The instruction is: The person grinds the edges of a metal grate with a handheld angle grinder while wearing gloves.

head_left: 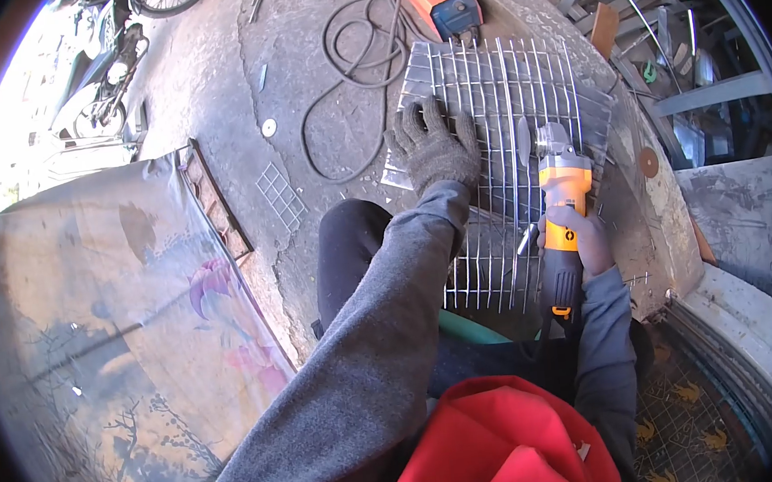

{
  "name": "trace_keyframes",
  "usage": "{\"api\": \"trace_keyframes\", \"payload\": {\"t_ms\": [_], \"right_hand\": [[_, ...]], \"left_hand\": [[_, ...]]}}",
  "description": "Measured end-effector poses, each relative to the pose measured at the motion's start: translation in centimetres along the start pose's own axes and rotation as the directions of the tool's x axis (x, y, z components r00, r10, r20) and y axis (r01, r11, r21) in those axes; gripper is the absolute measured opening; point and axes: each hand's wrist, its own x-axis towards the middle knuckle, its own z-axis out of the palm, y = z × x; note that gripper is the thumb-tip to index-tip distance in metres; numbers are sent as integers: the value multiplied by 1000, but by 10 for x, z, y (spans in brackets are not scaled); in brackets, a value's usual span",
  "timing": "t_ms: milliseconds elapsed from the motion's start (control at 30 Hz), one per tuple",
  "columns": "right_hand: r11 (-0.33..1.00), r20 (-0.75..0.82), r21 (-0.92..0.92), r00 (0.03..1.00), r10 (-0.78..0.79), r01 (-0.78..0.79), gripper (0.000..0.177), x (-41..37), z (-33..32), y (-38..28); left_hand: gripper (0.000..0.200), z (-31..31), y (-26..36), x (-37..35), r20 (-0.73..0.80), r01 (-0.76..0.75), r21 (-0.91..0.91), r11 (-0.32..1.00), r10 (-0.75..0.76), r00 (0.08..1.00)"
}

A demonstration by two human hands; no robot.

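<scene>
Holding the yellow-and-black grinder (567,198) at three o'clock, wrapping the fingers of the right hand (586,237) around its body and pointing its head up toward twelve. Holding its thin disc (524,142) edge-on over the wire mesh (492,112), too close to tell whether touching or just clear. Spreading the gloved fingers of the left hand (438,152) at one o'clock, laying them open on the left part of the mesh, clenching nothing. Having the mesh spread out around two o'clock, partly over a grey sheet (420,68). Facing an orange machine (440,2) between twelve and one, with a dark cable (306,138) looping on the floor to its left. Having a small piece of mesh (281,198) at ten o'clock, a pale round disc (269,127) near eleven, and a printed cover (124,291) from eight to nine. Seeing metal frames (713,95) at two o'clock and red cloth (505,446) at five.
</scene>
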Motion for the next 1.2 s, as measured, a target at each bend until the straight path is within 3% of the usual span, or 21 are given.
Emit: {"api": "trace_keyframes", "payload": {"t_ms": [333, 500, 1200], "right_hand": [[1000, -1, -17, 1000, -25, 25, 40, -4, 3, -4], [993, 21, -117, 999, -30, 32, 39, -8, 3, -4], [995, 82, -93, 996, -19, 26, 40, -3, 5, 11]], "left_hand": [[64, -3, 2, 0, 23, 4, 2, 1000, -4, 1000], [65, -1, 3, 1, 17, 10, 33, 999, -11, 1000], [61, 4, -4, 0, -16, -14, -5, 1000, 14, 1000]]}}
